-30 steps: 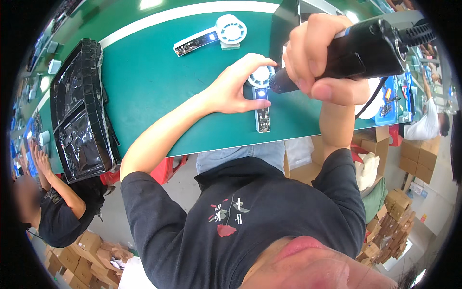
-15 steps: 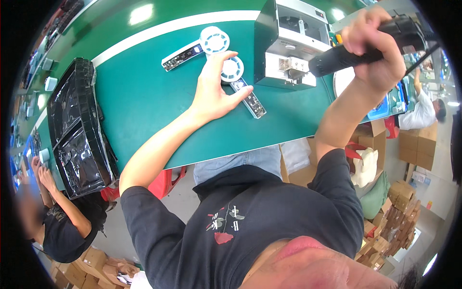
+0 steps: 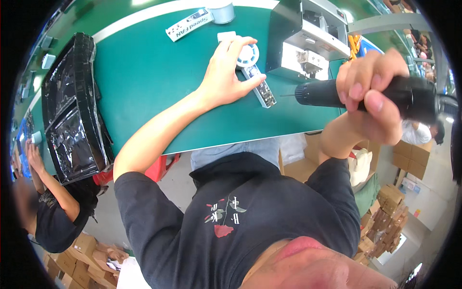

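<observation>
My left hand (image 3: 224, 77) is closed around a small handheld fan (image 3: 248, 56) lying on the green table. Its round head has a white and blue ring, and its open handle (image 3: 262, 90) bares a circuit board under my thumb. In my right hand (image 3: 373, 94) is a black electric screwdriver (image 3: 317, 92), held above the table's right side. Its thin bit points left toward the handle, apart from it. Farther back lies a second fan (image 3: 222, 14), its printed pale handle facing up. A small white piece (image 3: 226, 36) shows beside my left fingers.
A silver and black box-shaped machine (image 3: 291, 53) stands at the back right, near the screwdriver. On the left rests a large bundle in shiny black wrap (image 3: 72, 111). A co-worker's arm (image 3: 62, 192) is at far left. Cardboard boxes (image 3: 301, 168) sit beyond the near table edge.
My right hand has brought the screwdriver down from beside the machine, its bit now facing the fan handle. The second fan now shows its printed side instead of its circuit board. The view has shifted slightly.
</observation>
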{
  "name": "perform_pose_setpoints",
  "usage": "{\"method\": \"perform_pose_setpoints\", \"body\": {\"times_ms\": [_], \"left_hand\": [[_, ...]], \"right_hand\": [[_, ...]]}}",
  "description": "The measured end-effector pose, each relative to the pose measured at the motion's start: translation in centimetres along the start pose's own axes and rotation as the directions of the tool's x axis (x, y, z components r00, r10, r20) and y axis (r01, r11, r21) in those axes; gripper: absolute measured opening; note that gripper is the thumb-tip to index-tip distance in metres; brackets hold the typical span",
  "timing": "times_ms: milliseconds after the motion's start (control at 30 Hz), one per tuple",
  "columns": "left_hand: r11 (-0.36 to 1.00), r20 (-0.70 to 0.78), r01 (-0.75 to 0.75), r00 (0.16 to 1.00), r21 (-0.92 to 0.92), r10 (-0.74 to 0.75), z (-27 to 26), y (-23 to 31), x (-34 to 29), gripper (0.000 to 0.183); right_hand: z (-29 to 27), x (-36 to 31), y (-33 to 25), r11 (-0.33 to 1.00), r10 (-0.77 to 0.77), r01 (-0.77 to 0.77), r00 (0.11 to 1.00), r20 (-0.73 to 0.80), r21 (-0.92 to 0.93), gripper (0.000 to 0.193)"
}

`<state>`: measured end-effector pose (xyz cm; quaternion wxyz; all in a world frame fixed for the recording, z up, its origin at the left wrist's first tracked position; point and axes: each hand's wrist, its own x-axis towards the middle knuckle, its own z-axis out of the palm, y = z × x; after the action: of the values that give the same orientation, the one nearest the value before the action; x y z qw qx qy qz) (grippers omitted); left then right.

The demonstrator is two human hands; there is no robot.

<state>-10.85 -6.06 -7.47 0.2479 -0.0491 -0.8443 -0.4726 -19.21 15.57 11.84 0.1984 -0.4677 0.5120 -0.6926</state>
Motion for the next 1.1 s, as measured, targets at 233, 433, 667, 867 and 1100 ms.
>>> {"method": "perform_pose_setpoints", "body": {"times_ms": [233, 433, 667, 867, 1100], "left_hand": [[1.000, -0.032, -0.029, 0.999, 0.002, 0.029, 0.2, -0.3, -0.1, 0.071], [0.999, -0.030, -0.032, 0.999, 0.013, 0.032, 0.3, -0.6, -0.1, 0.069], [1.000, -0.029, -0.026, 0.999, 0.001, 0.026, 0.3, -0.6, 0.0, 0.068], [1.000, -0.019, -0.007, 1.000, 0.000, 0.007, 0.2, -0.4, 0.0, 0.069], [1.000, -0.020, -0.013, 1.000, -0.013, 0.013, 0.1, -0.3, -0.1, 0.069]], "right_hand": [[2.1, -3.3, 0.0, 0.999, 0.007, -0.002, 0.994, -0.106, 0.047, 0.022], [3.3, -3.3, 1.0, 0.999, -0.040, 0.037, 0.976, -0.215, -0.019, 0.021], [4.1, -3.2, 1.6, 0.998, -0.046, 0.036, 0.964, -0.263, -0.041, 0.021], [4.6, -3.2, 1.6, 0.999, -0.015, 0.007, 0.970, -0.243, -0.034, 0.024], [4.2, -3.5, 1.5, 1.000, -0.024, 0.020, 0.969, -0.248, -0.018, 0.024]]}}
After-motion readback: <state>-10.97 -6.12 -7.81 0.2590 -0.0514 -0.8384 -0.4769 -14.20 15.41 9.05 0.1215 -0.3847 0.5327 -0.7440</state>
